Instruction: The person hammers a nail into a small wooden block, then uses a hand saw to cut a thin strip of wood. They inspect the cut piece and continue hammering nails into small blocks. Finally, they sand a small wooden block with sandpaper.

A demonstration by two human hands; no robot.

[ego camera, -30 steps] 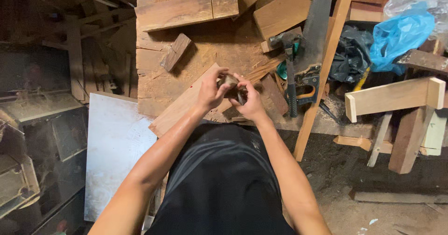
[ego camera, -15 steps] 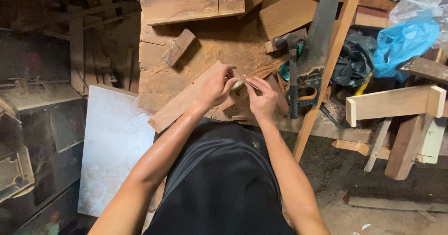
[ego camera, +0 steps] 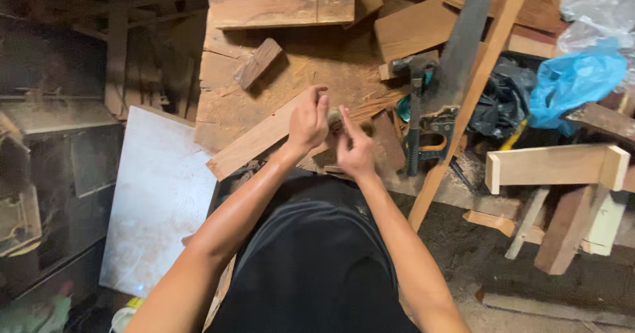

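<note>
I am looking down on both hands, raised close together over a plank (ego camera: 264, 138) on the bench (ego camera: 317, 62). The left hand (ego camera: 308, 120) is curling its fingers (ego camera: 322, 103) inward, tips bunched near the thumb, and a small pale piece (ego camera: 335, 115) is showing just beside those fingertips, in the gap between the two hands. I cannot tell whether the left fingers are actually pinching it or only touching it. The right hand (ego camera: 355, 149) is sitting just right of that piece, its fingers (ego camera: 346, 117) lying straight and pressed together, pointing up and left toward the left fingertips; it is not closing on anything that I can see.

Past the fingertips, a bundle of thin splinters (ego camera: 370, 108) is lying on the bench, and farther beyond the left fingers a small block (ego camera: 257, 62) is resting at a slant. To the right of the right fingers a hammer (ego camera: 413, 118) is lying next to a saw (ego camera: 456, 62), with a long slat (ego camera: 473, 95) leaning across them. A white board (ego camera: 159, 194) is standing well left of the left wrist.
</note>
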